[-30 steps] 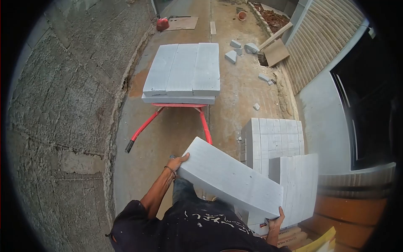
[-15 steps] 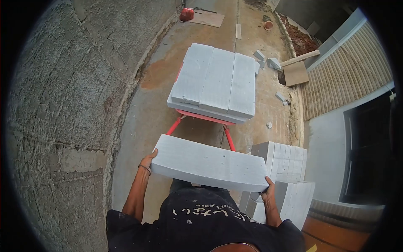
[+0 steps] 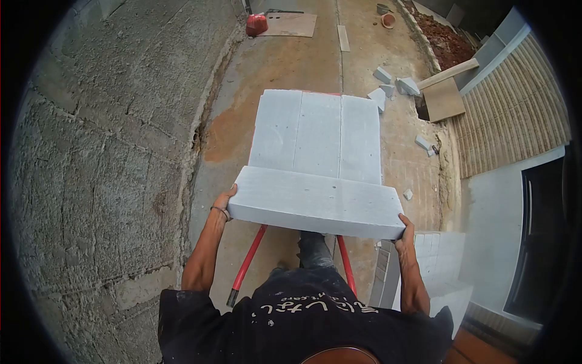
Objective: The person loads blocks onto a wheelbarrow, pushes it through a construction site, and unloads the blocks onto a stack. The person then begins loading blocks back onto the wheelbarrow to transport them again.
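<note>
A long pale block [image 3: 318,200] is held crosswise in front of my body, one end in each hand. My left hand [image 3: 225,201] grips its left end, with the thumb on top. At the right end my right hand [image 3: 405,232] holds on, fingers partly hidden by the block. Just beyond, several similar pale blocks [image 3: 318,133] lie side by side on a red wheelbarrow; the held block overlaps their near edge in view. Whether it touches them I cannot tell. The wheelbarrow's red handles [image 3: 247,261] extend back on both sides of my legs.
A rough concrete wall [image 3: 115,151] runs along the left. More pale blocks [image 3: 433,258] are stacked at the lower right. Broken block pieces [image 3: 407,86] and a wooden board [image 3: 444,98] lie at the upper right. A red bag [image 3: 256,25] is farther ahead.
The held block, in both hands, has moved forward toward the blocks on the wheelbarrow, closing the gap seen before. A leg and more of the red handles now show beneath it.
</note>
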The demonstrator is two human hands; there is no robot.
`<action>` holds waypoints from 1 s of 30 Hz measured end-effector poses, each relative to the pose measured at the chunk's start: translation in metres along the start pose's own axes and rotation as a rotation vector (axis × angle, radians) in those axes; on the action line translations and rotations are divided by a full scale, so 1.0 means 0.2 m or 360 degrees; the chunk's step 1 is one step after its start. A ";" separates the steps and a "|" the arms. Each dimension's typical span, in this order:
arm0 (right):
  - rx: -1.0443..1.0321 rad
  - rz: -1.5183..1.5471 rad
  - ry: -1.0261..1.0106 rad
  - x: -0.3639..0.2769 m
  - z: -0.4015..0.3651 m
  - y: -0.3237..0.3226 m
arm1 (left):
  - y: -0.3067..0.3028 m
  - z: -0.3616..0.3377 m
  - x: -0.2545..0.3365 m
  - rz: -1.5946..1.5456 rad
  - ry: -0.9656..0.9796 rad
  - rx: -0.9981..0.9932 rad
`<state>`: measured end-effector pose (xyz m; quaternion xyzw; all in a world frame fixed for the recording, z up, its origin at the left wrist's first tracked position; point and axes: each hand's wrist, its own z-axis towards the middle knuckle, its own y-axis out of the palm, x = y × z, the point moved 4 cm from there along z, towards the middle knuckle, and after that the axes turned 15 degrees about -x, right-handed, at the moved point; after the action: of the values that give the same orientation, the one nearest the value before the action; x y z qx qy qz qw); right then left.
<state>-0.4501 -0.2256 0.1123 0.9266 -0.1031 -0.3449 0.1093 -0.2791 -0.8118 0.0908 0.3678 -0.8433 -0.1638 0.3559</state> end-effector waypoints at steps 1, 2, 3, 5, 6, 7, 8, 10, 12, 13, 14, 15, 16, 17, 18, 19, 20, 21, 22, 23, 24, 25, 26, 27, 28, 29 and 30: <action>-0.0069 0.0004 -0.0028 -0.13 0.13 0.10 | 0.03 0.17 0.13 0.0013 0.0037 -0.0050; -0.0141 0.0011 -0.0049 -0.23 0.27 0.19 | 0.05 0.31 0.26 0.0027 0.0073 -0.0093; -0.0128 -0.0043 -0.0043 -0.34 0.40 0.27 | 0.11 0.41 0.38 0.0008 0.0057 -0.0046; -0.0105 -0.0114 -0.0066 -0.52 0.64 0.42 | 0.16 0.64 0.58 0.0003 0.0054 0.0011; -0.0109 -0.0135 -0.0110 -0.61 0.74 0.51 | 0.17 0.76 0.66 0.0015 0.0085 0.0014; -0.0095 -0.0148 -0.0102 -0.68 0.85 0.55 | 0.18 0.88 0.73 0.0000 0.0070 0.0013; -0.0097 -0.0151 -0.0079 -0.73 0.96 0.60 | 0.18 0.97 0.81 0.0041 0.0081 0.0091; -0.0144 -0.0124 -0.0066 -0.78 1.11 0.66 | 0.24 1.05 0.88 0.0073 0.0082 0.0178; -0.0116 -0.0181 -0.0012 -0.77 1.15 0.68 | 0.32 1.05 0.95 0.0212 0.0041 0.0378; -0.0098 -0.0233 0.0029 -0.77 1.15 0.69 | 0.29 1.10 0.95 0.0209 0.0033 0.0386; -0.0085 -0.0230 0.0061 -0.75 1.14 0.70 | 0.26 1.12 0.92 0.0208 0.0076 0.0346; -0.0023 -0.0210 0.0078 -0.73 1.13 0.69 | 0.21 1.15 0.89 0.0214 0.0123 0.0302; 0.0034 -0.0186 0.0089 -0.71 1.13 0.67 | 0.14 1.19 0.83 0.0226 0.0107 0.0313; 0.0033 -0.0168 0.0091 -0.67 1.16 0.64 | 0.07 1.23 0.80 0.0038 0.0397 0.0339; -0.0140 -0.0123 -0.0061 -0.62 1.23 0.58 | 0.01 1.27 0.79 -0.0155 0.0690 0.0355; -0.0309 -0.0082 -0.0215 -0.59 1.26 0.55 | -0.04 1.30 0.76 -0.0143 0.0690 0.0347; -0.0419 -0.0153 -0.0240 -0.57 1.25 0.55 | -0.11 1.32 0.71 -0.0287 0.0737 0.0499; -0.0406 -0.0147 -0.0239 -0.52 1.26 0.50 | -0.18 1.32 0.64 -0.0432 0.0779 0.0653; -0.0265 -0.0225 -0.0311 -0.45 1.32 0.42 | -0.24 1.34 0.57 -0.0426 0.0772 0.0643; -0.0127 -0.0302 -0.0387 -0.40 1.36 0.36 | -0.30 1.35 0.52 -0.0321 0.0782 0.0761; -0.0129 -0.0296 -0.0408 -0.34 1.38 0.32 | -0.33 1.34 0.48 -0.0216 0.0801 0.0874; -0.0069 -0.0276 -0.0392 -0.28 1.38 0.28 | -0.32 1.32 0.45 -0.0212 0.0821 0.0853; -0.0018 -0.0249 -0.0391 -0.25 1.43 0.28 | -0.29 1.28 0.44 0.0178 0.0717 0.1141; -0.0033 -0.0237 -0.0434 -0.25 1.50 0.28 | -0.26 1.26 0.48 0.0564 0.0607 0.1426; 0.0130 -0.0541 -0.0541 -0.27 1.52 0.24 | -0.27 1.27 0.51 0.0560 0.0628 0.1415; 0.0303 -0.0854 -0.0624 -0.26 1.48 0.17 | -0.29 1.21 0.50 0.0894 0.0381 0.1545; 0.0299 -0.0843 -0.0651 -0.27 1.41 0.17 | -0.28 1.18 0.53 0.1228 0.0154 0.1656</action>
<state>-0.6810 -0.2802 -0.0541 0.8389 0.0898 -0.5288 -0.0926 -0.4716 -0.9251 -0.0517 0.1696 -0.8670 0.4226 0.2022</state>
